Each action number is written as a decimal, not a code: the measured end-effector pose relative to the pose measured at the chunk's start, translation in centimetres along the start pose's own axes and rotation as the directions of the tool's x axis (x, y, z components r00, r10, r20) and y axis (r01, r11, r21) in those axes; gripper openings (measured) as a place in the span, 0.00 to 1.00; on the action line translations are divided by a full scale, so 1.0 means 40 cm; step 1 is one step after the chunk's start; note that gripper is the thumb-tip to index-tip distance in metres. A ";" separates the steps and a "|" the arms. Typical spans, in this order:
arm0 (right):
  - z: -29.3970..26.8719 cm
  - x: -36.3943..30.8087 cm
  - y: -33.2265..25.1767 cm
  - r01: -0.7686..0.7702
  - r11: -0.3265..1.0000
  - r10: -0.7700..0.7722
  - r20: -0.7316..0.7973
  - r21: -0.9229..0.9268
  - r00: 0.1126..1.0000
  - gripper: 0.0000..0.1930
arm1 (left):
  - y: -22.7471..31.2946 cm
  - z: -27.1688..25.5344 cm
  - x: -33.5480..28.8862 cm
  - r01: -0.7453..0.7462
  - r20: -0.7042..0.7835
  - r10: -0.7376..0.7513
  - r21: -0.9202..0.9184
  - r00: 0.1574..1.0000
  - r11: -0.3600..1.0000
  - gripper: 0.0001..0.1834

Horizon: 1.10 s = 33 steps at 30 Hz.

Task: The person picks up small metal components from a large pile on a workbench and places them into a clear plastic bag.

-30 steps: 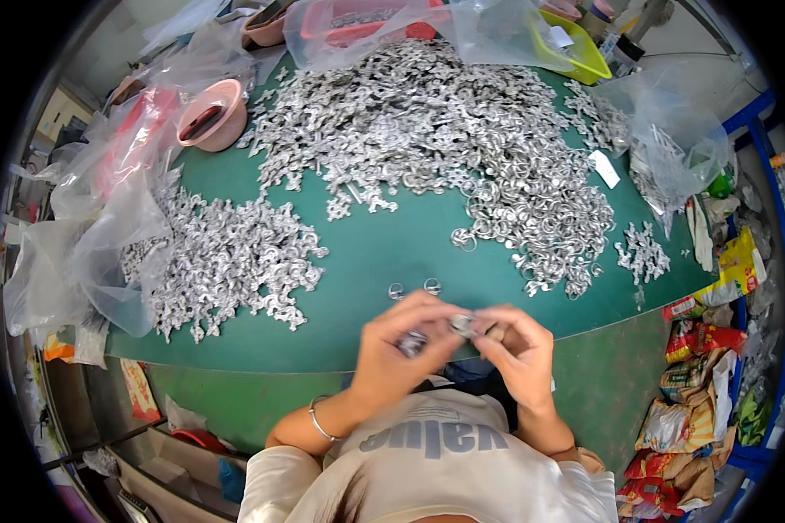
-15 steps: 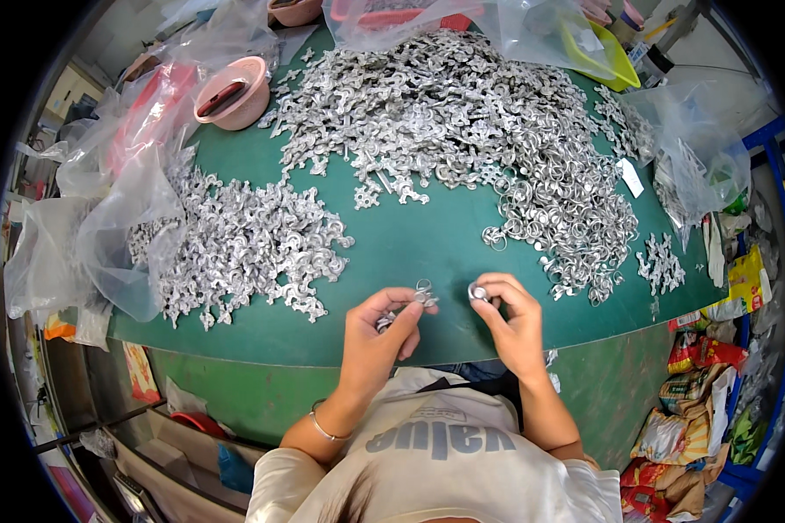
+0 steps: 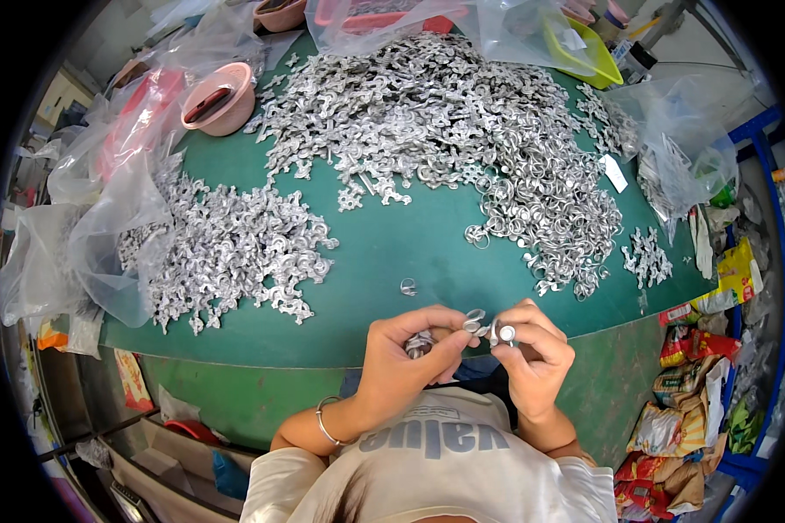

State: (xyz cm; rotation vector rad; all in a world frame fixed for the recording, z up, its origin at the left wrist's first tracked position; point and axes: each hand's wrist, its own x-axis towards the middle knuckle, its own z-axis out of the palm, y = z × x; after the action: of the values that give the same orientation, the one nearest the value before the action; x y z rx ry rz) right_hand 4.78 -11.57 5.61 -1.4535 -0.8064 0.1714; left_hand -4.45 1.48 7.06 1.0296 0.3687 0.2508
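My left hand (image 3: 412, 350) pinches a silver ring-shaped metal piece (image 3: 474, 319) between thumb and forefinger. More metal pieces (image 3: 419, 343) sit in its curled fingers, partly hidden. Close by on the right, my right hand (image 3: 536, 356) grips an open silver ring with a round, flat disc (image 3: 507, 333). The two held pieces are almost touching, just over the table's near edge. Beyond the left fingers a single ring (image 3: 408, 286) lies on the green tabletop (image 3: 384, 248).
A large heap of silver castings (image 3: 410, 105) fills the far middle, with rings (image 3: 567, 213) piled on its right. Another heap (image 3: 235, 248) lies at left beside clear plastic bags (image 3: 118, 253). Behind stand a pink bowl (image 3: 235, 113) and a yellow-green tray (image 3: 597, 65). Packets (image 3: 685, 401) line the right side.
My hands have come together and moved nearer my body. The single ring that was at my left fingertips now lies apart from them on the table. The view has shifted slightly.
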 end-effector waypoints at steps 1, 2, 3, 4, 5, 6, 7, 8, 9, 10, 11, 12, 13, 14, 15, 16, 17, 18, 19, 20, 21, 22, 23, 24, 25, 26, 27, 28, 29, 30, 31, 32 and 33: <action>0.000 -0.001 -0.003 0.019 1.000 -0.020 -0.006 -0.021 1.000 0.09 | 0.000 0.003 0.000 -0.004 0.000 0.004 -0.004 1.000 1.000 0.05; -0.001 -0.001 -0.006 0.039 0.998 -0.039 -0.012 -0.042 0.999 0.09 | 0.000 0.005 -0.001 -0.005 0.003 0.005 -0.005 1.000 1.000 0.05; -0.002 -0.002 -0.007 0.040 0.998 -0.040 -0.012 -0.044 0.999 0.09 | 0.000 0.005 -0.002 -0.002 0.011 0.002 -0.009 1.000 1.000 0.05; -0.002 -0.002 -0.009 0.050 0.997 -0.051 -0.009 -0.053 0.999 0.09 | 0.000 0.005 -0.002 0.000 0.018 0.000 -0.013 1.000 1.000 0.05; -0.003 -0.002 -0.010 0.061 0.996 -0.061 -0.005 -0.063 0.998 0.08 | 0.000 0.005 -0.003 -0.001 0.020 0.001 -0.014 1.000 1.000 0.05; -0.004 -0.002 -0.012 0.062 0.996 -0.062 -0.005 -0.063 0.998 0.08 | 0.000 0.004 -0.004 0.003 0.024 -0.003 -0.007 1.000 1.000 0.05; -0.004 -0.003 -0.014 0.064 0.995 -0.064 -0.003 -0.071 0.998 0.08 | 0.000 0.004 -0.004 0.008 0.028 -0.008 -0.001 1.000 1.000 0.05; -0.004 -0.003 -0.017 0.066 0.995 -0.066 -0.001 -0.079 0.998 0.08 | 0.001 0.005 -0.005 0.007 0.029 -0.007 -0.001 1.000 1.000 0.05; -0.005 -0.003 -0.019 0.067 0.995 -0.067 -0.002 -0.080 0.998 0.08 | 0.004 0.007 -0.005 0.018 0.020 -0.018 -0.006 1.000 1.000 0.05; -0.007 -0.004 -0.020 0.081 0.992 -0.080 0.014 -0.100 0.997 0.07 | 0.008 0.009 -0.005 0.029 0.011 -0.029 -0.012 1.000 1.000 0.05; -0.009 -0.004 -0.023 0.095 0.988 -0.092 0.029 -0.119 0.995 0.06 | 0.013 0.010 -0.006 0.029 0.013 -0.029 -0.012 0.999 1.000 0.05; -0.012 -0.002 -0.029 0.095 0.988 -0.093 0.027 -0.119 0.995 0.06 | 0.019 0.009 -0.007 0.044 0.030 -0.044 0.003 0.999 0.999 0.05; -0.018 0.002 -0.039 0.083 0.983 -0.073 0.066 -0.164 0.995 0.05 | 0.025 0.008 -0.007 0.059 0.046 -0.060 0.018 0.997 0.998 0.04; -0.023 0.006 -0.048 0.072 0.975 -0.051 0.104 -0.208 0.993 0.04 | 0.029 0.005 -0.007 0.060 0.049 -0.061 0.019 0.997 0.998 0.04; -0.029 0.011 -0.054 0.071 0.975 -0.051 0.100 -0.209 0.994 0.04 | 0.032 0.002 -0.008 0.064 0.093 -0.069 0.051 0.993 0.997 0.04; -0.035 0.018 -0.060 0.092 0.967 -0.054 0.160 -0.239 0.986 0.03 | 0.036 -0.002 -0.008 0.067 0.136 -0.078 0.082 0.988 0.994 0.04; -0.042 0.025 -0.067 0.115 0.957 -0.056 0.220 -0.267 0.974 0.03 | 0.039 -0.008 -0.007 0.069 0.139 -0.080 0.084 0.987 0.994 0.04; -0.048 0.030 -0.078 0.089 0.950 -0.014 0.243 -0.298 0.970 0.03 | 0.042 -0.014 -0.004 0.054 0.185 -0.086 0.169 0.979 0.984 0.04; -0.058 0.037 -0.084 0.085 0.950 -0.012 0.237 -0.301 0.971 0.03 | 0.044 -0.019 -0.001 0.035 0.230 -0.095 0.252 0.969 0.967 0.05; -0.070 0.045 -0.086 0.105 0.951 -0.015 0.296 -0.291 0.955 0.03 | 0.047 -0.023 0.003 0.037 0.234 -0.099 0.254 0.967 0.967 0.05; -0.079 0.052 -0.090 0.125 0.952 -0.018 0.355 -0.280 0.935 0.03 | 0.051 -0.025 0.007 0.027 0.263 -0.105 0.286 0.959 0.958 0.05; -0.083 0.056 -0.094 0.103 0.961 -0.005 0.357 -0.256 0.934 0.04 | 0.054 -0.024 0.010 0.015 0.292 -0.112 0.317 0.950 0.948 0.05; -0.089 0.059 -0.095 0.101 0.961 -0.004 0.353 -0.258 0.936 0.04 | 0.057 -0.021 0.012 0.016 0.296 -0.115 0.318 0.948 0.948 0.05; -0.095 0.063 -0.097 0.084 0.975 0.001 0.382 -0.205 0.924 0.03 | 0.061 -0.016 0.013 -0.005 0.317 -0.100 0.313 0.943 0.950 0.05; -0.101 0.066 -0.098 0.065 0.986 0.003 0.412 -0.151 0.911 0.03 | 0.063 -0.013 0.014 -0.025 0.338 -0.084 0.308 0.937 0.951 0.05; -0.106 0.069 -0.098 0.064 0.986 0.004 0.408 -0.153 0.913 0.03 | 0.064 -0.011 0.014 -0.025 0.341 -0.086 0.308 0.936 0.951 0.05; -0.110 0.071 -0.098 0.050 0.993 0.003 0.434 -0.109 0.901 0.03 | 0.064 -0.009 0.015 -0.025 0.353 -0.091 0.311 0.931 0.950 0.05; -0.114 0.074 -0.097 0.033 0.997 0.000 0.460 -0.064 0.888 0.04 | 0.064 -0.008 0.017 -0.024 0.364 -0.097 0.315 0.926 0.949 0.05; -0.119 0.077 -0.094 0.033 0.997 0.001 0.456 -0.066 0.890 0.04 | 0.064 -0.007 0.019 -0.023 0.368 -0.100 0.315 0.925 0.949 0.05; -0.123 0.079 -0.088 0.007 1.000 0.006 0.481 -0.025 0.877 0.04 | 0.064 -0.007 0.022 -0.036 0.392 -0.101 0.327 0.914 0.944 0.04; -0.126 0.081 -0.083 -0.019 1.000 0.009 0.505 0.016 0.863 0.04 | 0.065 -0.007 0.025 -0.048 0.416 -0.103 0.337 0.903 0.940 0.04; -0.130 0.083 -0.079 -0.021 1.000 0.011 0.502 0.014 0.865 0.04 | 0.065 -0.008 0.029 -0.047 0.419 -0.106 0.338 0.902 0.940 0.04; -0.131 0.084 -0.075 -0.046 0.998 0.015 0.528 0.046 0.849 0.04 | 0.066 -0.010 0.031 -0.054 0.451 -0.110 0.335 0.886 0.941 0.03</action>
State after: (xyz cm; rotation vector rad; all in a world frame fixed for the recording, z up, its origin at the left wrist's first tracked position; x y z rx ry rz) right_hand 9.19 -14.40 10.12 -1.3788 -1.2133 0.6375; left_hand -3.57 3.57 8.94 1.3836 -0.0163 -0.0979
